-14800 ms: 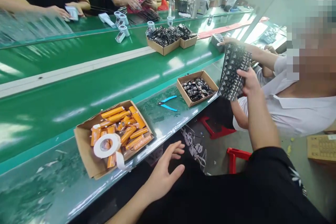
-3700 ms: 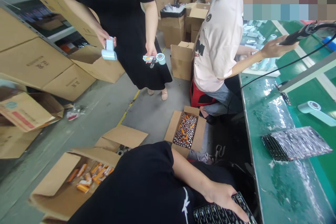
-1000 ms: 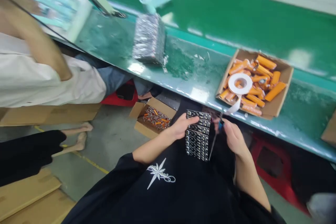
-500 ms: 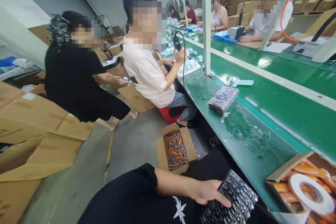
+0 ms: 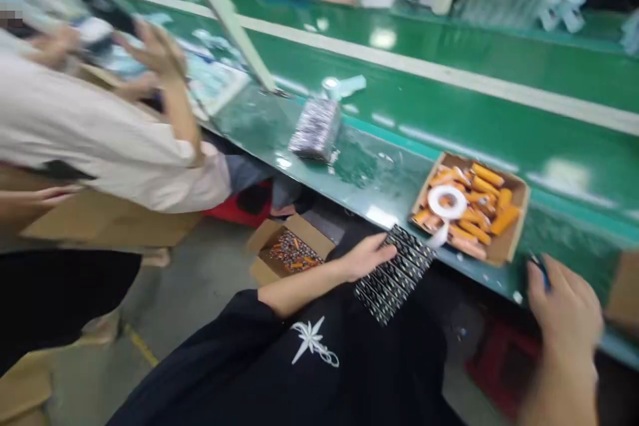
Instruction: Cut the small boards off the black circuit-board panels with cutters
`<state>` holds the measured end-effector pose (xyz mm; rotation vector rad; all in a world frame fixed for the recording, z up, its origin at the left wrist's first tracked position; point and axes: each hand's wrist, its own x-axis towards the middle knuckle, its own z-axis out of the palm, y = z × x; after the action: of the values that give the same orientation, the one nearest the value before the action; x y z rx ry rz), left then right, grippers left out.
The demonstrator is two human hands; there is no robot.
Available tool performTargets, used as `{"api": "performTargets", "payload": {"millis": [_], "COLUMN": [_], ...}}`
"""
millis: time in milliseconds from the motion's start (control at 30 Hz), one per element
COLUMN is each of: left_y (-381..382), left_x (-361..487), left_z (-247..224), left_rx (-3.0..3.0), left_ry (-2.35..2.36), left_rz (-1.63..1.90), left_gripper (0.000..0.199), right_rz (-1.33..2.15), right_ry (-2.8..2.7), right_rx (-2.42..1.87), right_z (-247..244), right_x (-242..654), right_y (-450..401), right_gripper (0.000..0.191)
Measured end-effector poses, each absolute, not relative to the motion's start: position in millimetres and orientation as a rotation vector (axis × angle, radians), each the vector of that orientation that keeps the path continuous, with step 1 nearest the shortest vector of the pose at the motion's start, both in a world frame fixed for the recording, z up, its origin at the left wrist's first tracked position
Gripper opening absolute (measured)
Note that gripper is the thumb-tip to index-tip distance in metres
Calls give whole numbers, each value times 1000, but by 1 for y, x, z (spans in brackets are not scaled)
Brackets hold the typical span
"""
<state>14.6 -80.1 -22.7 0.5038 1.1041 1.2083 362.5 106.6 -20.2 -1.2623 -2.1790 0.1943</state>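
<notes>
My left hand (image 5: 367, 257) grips a black circuit board panel (image 5: 394, 279) by its left edge, thumb on top. The panel is tilted above my lap and has rows of small light-coloured parts. Over the bench edge at the right, my right hand (image 5: 569, 299) is closed around a small dark-and-blue tool (image 5: 540, 271), too blurred to name its kind. Between the hands on the bench stands a shallow cardboard box (image 5: 519, 219) of orange cylinders like battery cells (image 5: 486, 174). A roll of white tape (image 5: 448, 202) lies on them, its loose end near the panel.
A stack of boards (image 5: 315, 128) sits on the green bench (image 5: 369, 190), with a light-blue fan-shaped part (image 5: 347, 86) behind it. Below is an open carton (image 5: 262, 259) of small metallic and orange pieces. A co-worker (image 5: 114, 120) sits at the left; a slanted post (image 5: 229, 20) rises nearby.
My view has swung right and down toward the bench. My right hand has come into view with the small tool. The left hand still holds the panel, now seen more fully.
</notes>
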Motion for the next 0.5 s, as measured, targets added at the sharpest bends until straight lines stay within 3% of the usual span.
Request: {"api": "performTargets", "payload": {"millis": [67,167,267,367,433,500], "left_y": [-76,-72,-69,-62,-53,-40], "left_x": [19,13,5,3,3,-1], "left_z": [-26,-23,-17,-17,-26,-47], "left_rx": [526,584,650,753,837,900], "left_ry": [1079,1069,1092,1086,1020,926], "left_rz": [1158,1098,1073,992,888,799], "left_gripper": [71,71,69,67,62,52], "right_rz": [-25,-69,448,1150,1261,1220], "right_ry": [-2180,-2039,-1991,-2138,-2226,-2280], "right_rx": [-1406,-1439,-1248,-1058,-1039,-994], "right_z": [-28,-24,-8,-10,-31,-60], "right_x": [388,374,325,293,286,277], "right_y": [98,72,24,-15,-14,5], "right_gripper": [61,47,34,50,52,40]}}
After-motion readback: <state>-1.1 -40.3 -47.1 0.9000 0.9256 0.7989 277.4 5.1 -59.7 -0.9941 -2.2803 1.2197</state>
